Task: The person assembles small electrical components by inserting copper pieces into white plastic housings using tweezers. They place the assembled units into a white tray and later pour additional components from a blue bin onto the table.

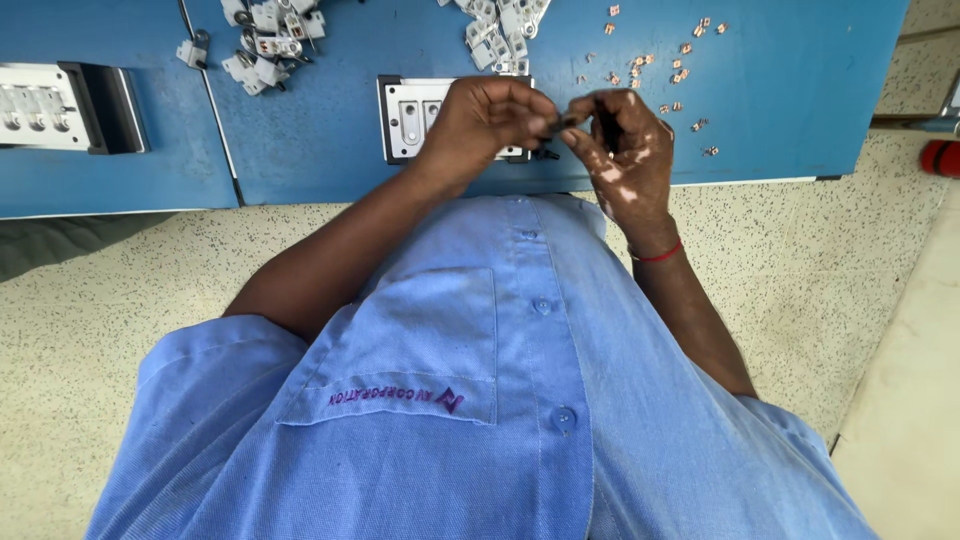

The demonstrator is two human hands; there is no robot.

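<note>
My left hand [487,118] and my right hand [625,150] meet above the near edge of the blue table [790,110]. Between their fingertips they pinch a small dark metal part [565,121]; what exactly it is cannot be made out. Both hands hover over a white plastic switch plate [415,115] lying flat in a dark frame. My right wrist wears a red thread band [658,255]. Several small copper clips [680,62] lie scattered just beyond my right hand.
Two heaps of white and metal switch parts [268,40] [500,28] lie at the table's far side. Another white switch plate in a dark frame [60,105] sits at the left on a second blue table. Speckled floor lies below; a red object [940,158] is at the right edge.
</note>
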